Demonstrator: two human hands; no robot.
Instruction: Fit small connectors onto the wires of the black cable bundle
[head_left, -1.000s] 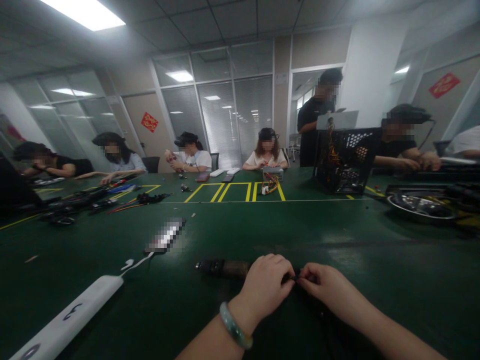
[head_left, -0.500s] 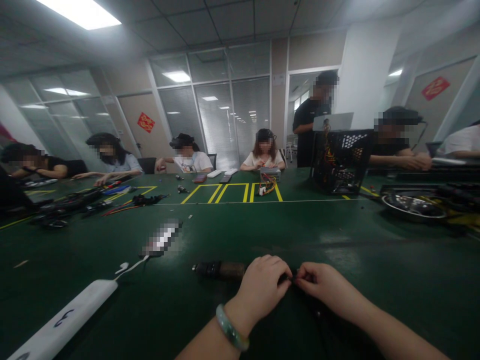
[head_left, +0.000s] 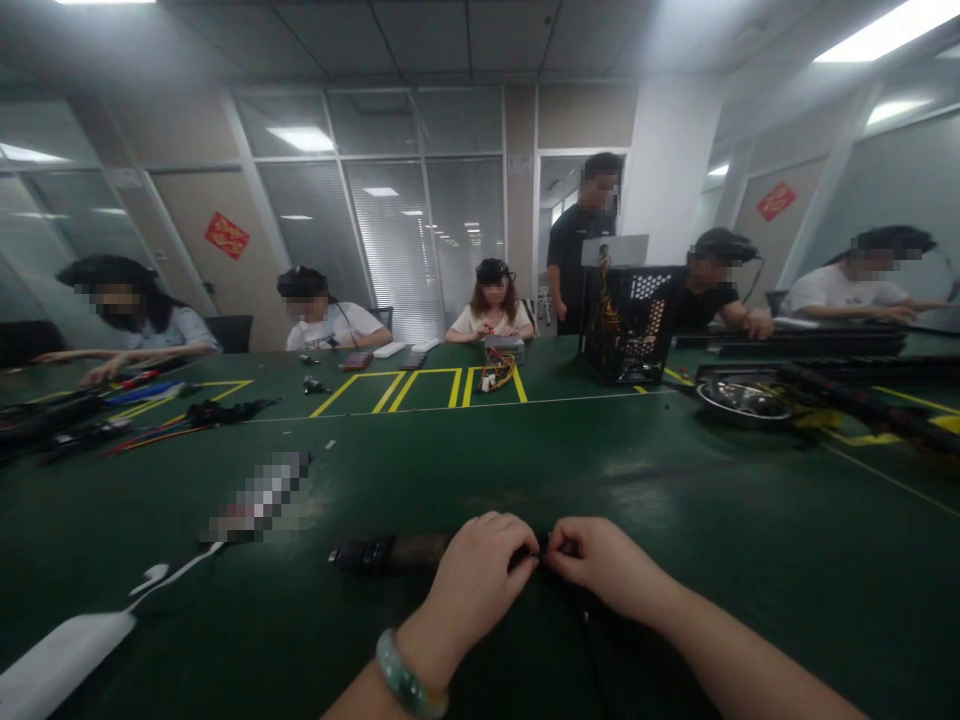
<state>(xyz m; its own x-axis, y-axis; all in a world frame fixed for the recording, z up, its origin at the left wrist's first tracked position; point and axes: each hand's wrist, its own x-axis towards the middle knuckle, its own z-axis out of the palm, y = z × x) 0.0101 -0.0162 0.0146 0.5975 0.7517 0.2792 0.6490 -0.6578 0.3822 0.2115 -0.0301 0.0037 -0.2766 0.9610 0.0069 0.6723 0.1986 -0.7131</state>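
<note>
A dark cylindrical tool (head_left: 409, 552), like an electric screwdriver with a metal tip at its left end, lies on the green table. Its right part is hidden behind my left hand (head_left: 480, 570), which wears a green bangle (head_left: 409, 680) at the wrist. The fingers of that hand curl into a pinch beside the tool's hidden end. Close by on the right, my right hand (head_left: 600, 560) also pinches thumb and fingers together. Something small and dark is between the two sets of fingertips; I cannot make it out. Below them a thin dark cable is faintly visible.
At left are a white power strip (head_left: 67, 660) with a white cord and a blurred-out phone (head_left: 259, 500). Farther back stand a black computer case (head_left: 634, 325), a power supply (head_left: 504, 348) with wires, and a metal bowl (head_left: 742, 400). Several people sit across the table; one stands.
The view has turned to the right, so everything sits farther left in the picture. Both hands keep the same pinched pose, close together.
</note>
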